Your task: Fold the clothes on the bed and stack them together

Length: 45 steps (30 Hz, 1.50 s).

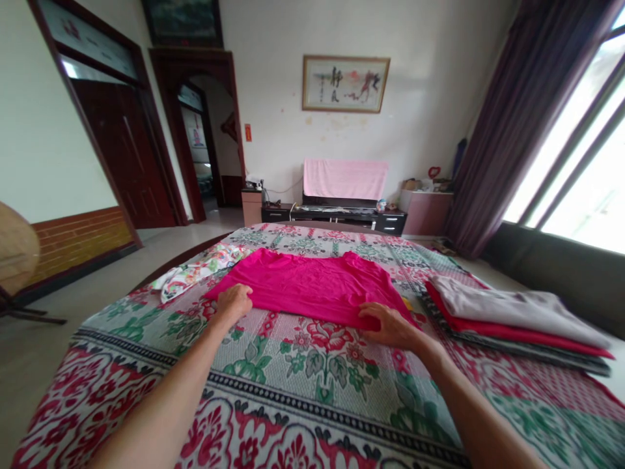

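Observation:
A bright pink garment (pixel 307 283), looking like a shirt, lies spread across the patterned tablecloth (pixel 312 365), with small wrinkles over its surface. At its near left corner, my left hand (pixel 235 303) has its fingers curled closed on the hem. My right hand (pixel 388 324) grips the same near edge toward the right, thumb and fingers pinching the cloth. Between the two hands the near edge runs fairly straight. Just beyond my left hand lies a crumpled white floral cloth (pixel 200 268). A small yellow patch shows beside the garment's right side, too little to name.
A stack of folded clothes (pixel 517 319), pale grey over red and dark, sits at the right. Past the table's far edge stands a low cabinet (pixel 395 223) with a pink towel (pixel 346 178) draped above it. A chair (pixel 17 251) stands at far left.

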{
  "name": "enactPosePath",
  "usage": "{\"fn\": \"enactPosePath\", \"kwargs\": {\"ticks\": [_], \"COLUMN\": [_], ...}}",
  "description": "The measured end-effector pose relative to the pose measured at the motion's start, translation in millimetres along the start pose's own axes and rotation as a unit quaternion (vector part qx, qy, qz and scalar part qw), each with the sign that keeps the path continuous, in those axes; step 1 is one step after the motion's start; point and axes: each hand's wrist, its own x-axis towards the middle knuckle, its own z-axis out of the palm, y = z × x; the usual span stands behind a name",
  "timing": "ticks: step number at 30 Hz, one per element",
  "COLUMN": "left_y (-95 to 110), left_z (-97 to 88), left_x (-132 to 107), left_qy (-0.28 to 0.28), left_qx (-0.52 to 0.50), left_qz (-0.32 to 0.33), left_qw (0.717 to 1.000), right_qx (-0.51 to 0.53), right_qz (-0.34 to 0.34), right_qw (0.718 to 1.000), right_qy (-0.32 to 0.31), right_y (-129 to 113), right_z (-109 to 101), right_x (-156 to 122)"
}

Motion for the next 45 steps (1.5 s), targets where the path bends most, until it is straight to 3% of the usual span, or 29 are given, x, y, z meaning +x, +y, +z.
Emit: {"fn": "enactPosePath", "kwargs": {"ticks": [4,9,17,21,31,38,45], "left_y": [-40.4,-54.7,-60.6,-61.0,-59.1,-43.6,-42.0], "left_z": [-4.0,3.8,14.8,15.6,-2.2,-23.5,-26.0], "left_x": [6.4,15.6,15.2,17.2,16.1,6.6,2.1], "left_qy": [-0.031,-0.011,0.070,0.099,0.146,0.137,0.072], "left_qx": [0.010,0.006,0.028,0.021,0.036,0.028,0.007], "left_qz": [-0.016,-0.041,-0.005,-0.010,-0.052,-0.111,-0.181], "left_qw": [0.999,0.999,0.997,0.995,0.987,0.984,0.981], "right_qx": [-0.032,-0.047,-0.105,-0.098,-0.074,-0.052,-0.075], "right_qz": [0.032,-0.005,0.041,0.025,0.014,0.053,0.060], "right_qw": [0.998,0.998,0.994,0.994,0.996,0.997,0.990], "right_qy": [-0.044,-0.045,0.005,0.034,0.043,-0.022,-0.106], "right_y": [7.6,10.0,4.8,4.8,12.0,6.5,-7.5], "right_z": [-8.3,-9.2,-0.8,1.3,-6.6,-27.2,-44.8], "right_x": [-3.4,-4.1,-5.9,-4.3,-2.2,-5.0,-8.0]}}
